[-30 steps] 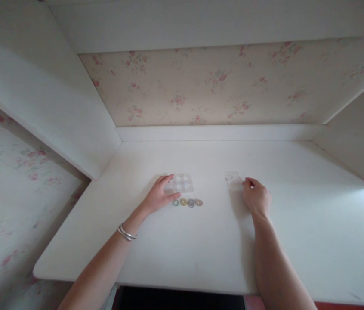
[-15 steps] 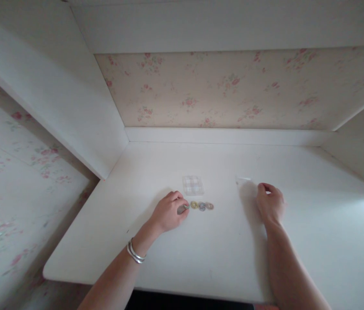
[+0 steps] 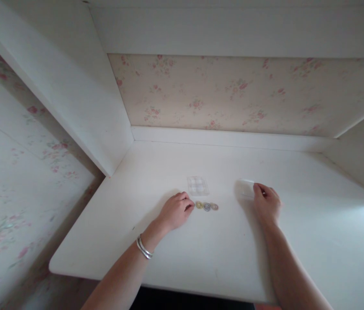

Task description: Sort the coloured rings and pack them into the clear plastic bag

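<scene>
My left hand rests on the desk with thumb and fingers pinched together around a small round coin, mostly hidden by the fingertips. Just right of it lie three more coins in a row: a gold-coloured coin, a silver coin and a copper-toned coin. Behind them sits a clear plastic case divided into a grid. Over to the right, my right hand pinches the edge of a clear, flat plastic lid, which is tilted and casts a shadow.
The white desk has a rounded front left corner. A white side panel rises at the left, and a low ledge runs along the back below flowered wallpaper. Another panel stands at the right.
The fingers of my left hand have closed further over the coin beside the row. My right hand has turned the clear lid so more of it shows. The view has shifted slightly.
</scene>
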Tool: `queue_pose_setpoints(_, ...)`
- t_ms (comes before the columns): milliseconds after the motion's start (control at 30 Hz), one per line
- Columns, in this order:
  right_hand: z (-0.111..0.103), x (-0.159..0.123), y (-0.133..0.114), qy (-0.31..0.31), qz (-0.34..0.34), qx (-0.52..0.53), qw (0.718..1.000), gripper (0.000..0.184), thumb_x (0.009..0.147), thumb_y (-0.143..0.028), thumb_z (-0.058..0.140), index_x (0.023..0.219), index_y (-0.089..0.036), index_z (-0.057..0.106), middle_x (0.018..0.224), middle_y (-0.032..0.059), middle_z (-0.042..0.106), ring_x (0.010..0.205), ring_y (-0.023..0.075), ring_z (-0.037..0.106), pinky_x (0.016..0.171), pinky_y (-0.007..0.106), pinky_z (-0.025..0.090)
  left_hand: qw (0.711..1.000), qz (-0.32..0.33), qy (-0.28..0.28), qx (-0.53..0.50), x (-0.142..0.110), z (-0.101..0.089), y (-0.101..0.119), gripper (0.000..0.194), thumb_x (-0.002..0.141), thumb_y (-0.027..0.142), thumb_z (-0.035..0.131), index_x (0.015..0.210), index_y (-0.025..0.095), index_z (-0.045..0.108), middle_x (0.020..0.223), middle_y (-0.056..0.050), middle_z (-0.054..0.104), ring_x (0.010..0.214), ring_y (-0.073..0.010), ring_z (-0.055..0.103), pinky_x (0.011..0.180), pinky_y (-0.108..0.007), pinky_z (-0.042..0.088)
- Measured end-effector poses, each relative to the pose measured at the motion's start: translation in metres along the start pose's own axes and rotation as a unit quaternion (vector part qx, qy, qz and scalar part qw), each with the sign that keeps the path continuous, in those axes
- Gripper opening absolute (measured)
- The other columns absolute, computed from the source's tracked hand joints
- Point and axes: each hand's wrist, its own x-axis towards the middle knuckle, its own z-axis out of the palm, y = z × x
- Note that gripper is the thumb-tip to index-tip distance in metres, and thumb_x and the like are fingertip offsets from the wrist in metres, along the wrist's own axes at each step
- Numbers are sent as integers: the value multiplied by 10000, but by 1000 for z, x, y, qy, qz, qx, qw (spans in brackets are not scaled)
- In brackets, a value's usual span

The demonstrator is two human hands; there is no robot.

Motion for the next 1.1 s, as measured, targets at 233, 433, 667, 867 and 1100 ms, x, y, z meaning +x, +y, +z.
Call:
queue_pose_setpoints(233,0,2,1,-27,23,5,999,358,779,-422,492,896,-151,694,854,73,649,704,191,542,711,345,403,987,-74,-7,-139,5,-4,-8,207,839,304,519,844,205,700,839,-20,608,720,-127,564,690,-251,448)
queue_pose_setpoints(433,1,3,2,-43,10,-3,999,360,786,-423,477,894,-160,698,853,72,654,691,187,541,698,336,399,965,-155,32,-210,11,-16,-9,271,818,399,524,816,191,698,844,-29,644,755,-151,576,679,-258,437)
queue_pose_setpoints(667,-2,4,-3,-54,0,22,998,351,792,-419,469,873,-164,697,846,66,654,701,176,545,688,307,392,926,-230,104,-281,23,-9,-4,346,777,457,565,916,166,690,879,-48,685,784,-160,589,700,-263,436)
queue_pose_setpoints(867,-2,6,0,-59,3,39,997,401,793,-448,450,887,-149,699,863,84,661,691,178,535,696,315,393,926,-240,138,-258,55,3,-1,336,762,448,579,915,173,697,893,-51,691,775,-162,588,706,-272,440)
queue_pose_setpoints(1100,-3,8,1,-57,10,52,997,412,789,-451,441,889,-148,701,881,97,669,685,175,535,699,313,390,921,-251,152,-257,77,8,-4,276,728,371,611,883,170,717,854,-55,700,800,-179,605,738,-286,442)
